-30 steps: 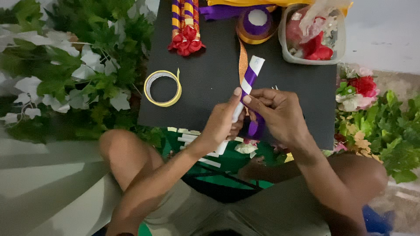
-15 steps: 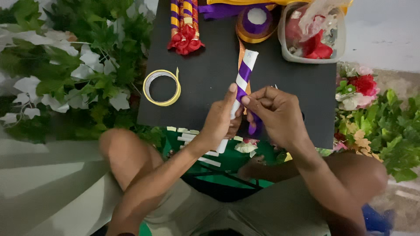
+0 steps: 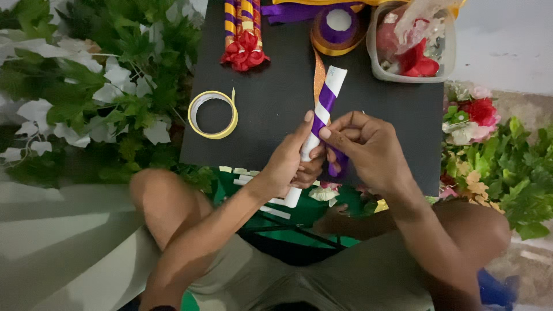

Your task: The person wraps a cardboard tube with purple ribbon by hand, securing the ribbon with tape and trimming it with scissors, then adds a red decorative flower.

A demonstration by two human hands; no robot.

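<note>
The white tube (image 3: 322,118) sits slanted between my 2 hands above the near edge of the black board (image 3: 276,109), its far end pointing away from me and its near end poking out below my left palm. I have my left hand (image 3: 291,164) closed around the tube's lower half, thumb laid along it, which to my eye keeps it from rolling while the wrap goes on. My right hand (image 3: 366,144) pinches the purple ribbon (image 3: 325,101) between thumb and forefinger right against the tube, holding the band taut so the spiral stays snug; 2 purple turns already show above my fingers. An orange ribbon (image 3: 318,75) runs from beyond the tube's far end toward the ribbon spool (image 3: 337,26) farther out, slack enough to feed. Left of my left hand lies a yellow tape roll (image 3: 213,114), flat on the board, within easy reach. Beyond it rest finished striped sticks (image 3: 243,26) with a red bow. Past my right hand stands a clear tub (image 3: 412,43) of red trimmings. Artificial leaves and flowers (image 3: 86,86) flank the board.
</note>
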